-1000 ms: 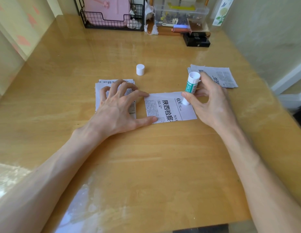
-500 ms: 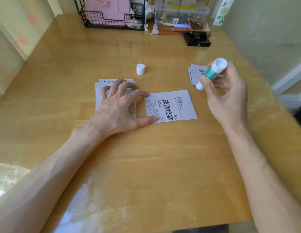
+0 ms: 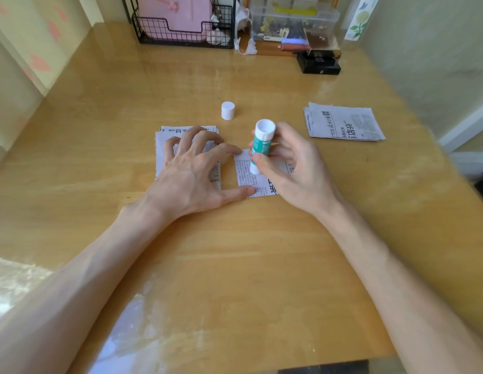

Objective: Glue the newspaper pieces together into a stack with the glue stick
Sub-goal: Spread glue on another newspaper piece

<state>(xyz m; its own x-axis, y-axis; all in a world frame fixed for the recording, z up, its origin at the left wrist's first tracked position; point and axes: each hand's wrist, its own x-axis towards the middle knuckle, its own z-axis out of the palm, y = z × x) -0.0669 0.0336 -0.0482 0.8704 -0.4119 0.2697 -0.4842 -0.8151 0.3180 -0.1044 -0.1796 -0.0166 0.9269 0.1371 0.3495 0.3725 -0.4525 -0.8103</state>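
Your right hand (image 3: 294, 171) has brought the glue stick (image 3: 262, 147) back down onto the piece (image 3: 244, 174) at the middle of the tabletop (image 3: 235, 265), fingers pinching its barrel. Left hand (image 3: 191, 174), fingers spread, pins piece and stack (image 3: 162, 149). Gluing appears underway; next, seat piece squarely on stack.

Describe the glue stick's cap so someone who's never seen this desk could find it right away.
Start at the wooden desk, then find the newspaper stack under the left hand. Just beyond it, toward the black wire basket, stands the cap alone on bare wood. It is a short, plain white cylinder, unlike the green-labelled glue stick.
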